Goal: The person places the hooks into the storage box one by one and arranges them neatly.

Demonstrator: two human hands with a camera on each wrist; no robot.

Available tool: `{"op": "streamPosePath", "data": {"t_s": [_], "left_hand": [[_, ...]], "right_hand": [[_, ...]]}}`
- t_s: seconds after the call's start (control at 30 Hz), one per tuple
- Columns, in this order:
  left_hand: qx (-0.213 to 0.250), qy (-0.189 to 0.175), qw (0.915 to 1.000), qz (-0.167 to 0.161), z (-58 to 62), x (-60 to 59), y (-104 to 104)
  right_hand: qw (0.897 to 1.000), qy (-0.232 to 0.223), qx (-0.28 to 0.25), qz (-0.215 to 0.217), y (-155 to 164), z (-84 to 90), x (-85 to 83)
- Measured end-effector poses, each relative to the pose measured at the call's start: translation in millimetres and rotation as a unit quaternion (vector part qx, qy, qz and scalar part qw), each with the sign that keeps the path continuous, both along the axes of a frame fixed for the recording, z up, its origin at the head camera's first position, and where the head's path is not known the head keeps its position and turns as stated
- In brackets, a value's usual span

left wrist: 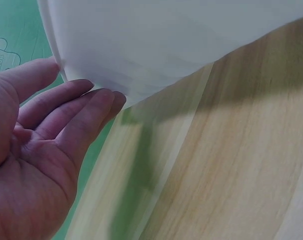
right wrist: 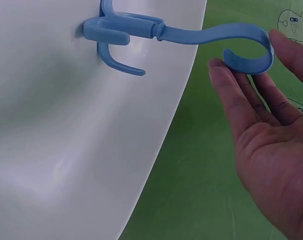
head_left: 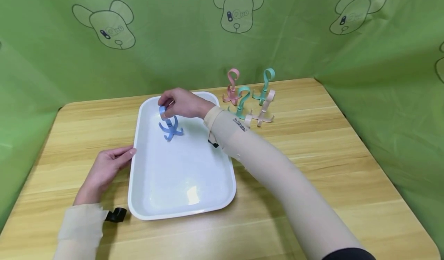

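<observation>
A blue hook (head_left: 170, 127) with several curved feet stands upright in the far part of a white tray (head_left: 180, 190). My right hand (head_left: 170, 104) reaches over the tray and pinches the hook's top loop between thumb and fingertips. In the right wrist view, the blue hook (right wrist: 191, 35) has its feet on the tray (right wrist: 51, 150), and my right hand (right wrist: 256, 85) holds the loop lightly. My left hand (head_left: 107, 165) lies flat on the table, its straight fingers touching the tray's left rim. The left wrist view shows my left hand (left wrist: 46, 135) with its fingertips against the tray's wall (left wrist: 166, 40).
Beyond the tray's far right corner stand several more hooks: a pink one (head_left: 231, 84), two teal ones (head_left: 265, 83) (head_left: 241, 100) and a beige one (head_left: 263, 111). The wooden table (head_left: 312, 144) is enclosed by green cloth (head_left: 173, 40) at the back and sides.
</observation>
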State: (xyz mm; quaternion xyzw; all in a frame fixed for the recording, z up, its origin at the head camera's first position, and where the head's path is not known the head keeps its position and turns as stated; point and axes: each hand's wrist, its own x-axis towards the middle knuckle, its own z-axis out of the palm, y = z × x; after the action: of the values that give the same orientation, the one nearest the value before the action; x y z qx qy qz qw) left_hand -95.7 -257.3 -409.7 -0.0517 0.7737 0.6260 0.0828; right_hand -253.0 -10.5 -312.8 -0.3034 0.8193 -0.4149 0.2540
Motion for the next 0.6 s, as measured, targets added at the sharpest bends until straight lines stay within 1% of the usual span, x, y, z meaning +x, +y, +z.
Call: {"op": "streamPosePath", "data": {"t_s": [0.2, 0.3, 0.47, 0.6], "left_hand": [[0.0, -0.002, 1.0, 0.002, -0.7, 1.2, 0], [-0.004, -0.001, 1.0, 0.002, -0.4, 1.3, 0], [-0.007, 0.0, 1.0, 0.002, 0.9, 1.2, 0], [-0.006, 0.001, 1.0, 0.002, 0.9, 1.0, 0]], "right_hand": [[0.999, -0.002, -0.035, 0.003, 5, -0.7, 0.2], [0.998, -0.001, -0.057, 0.005, 10, 1.9, 1.1], [0.996, -0.005, -0.094, 0.002, 20, 12.6, 4.2], [0.994, -0.001, -0.113, -0.003, 31, 22.1, 8.4]]}}
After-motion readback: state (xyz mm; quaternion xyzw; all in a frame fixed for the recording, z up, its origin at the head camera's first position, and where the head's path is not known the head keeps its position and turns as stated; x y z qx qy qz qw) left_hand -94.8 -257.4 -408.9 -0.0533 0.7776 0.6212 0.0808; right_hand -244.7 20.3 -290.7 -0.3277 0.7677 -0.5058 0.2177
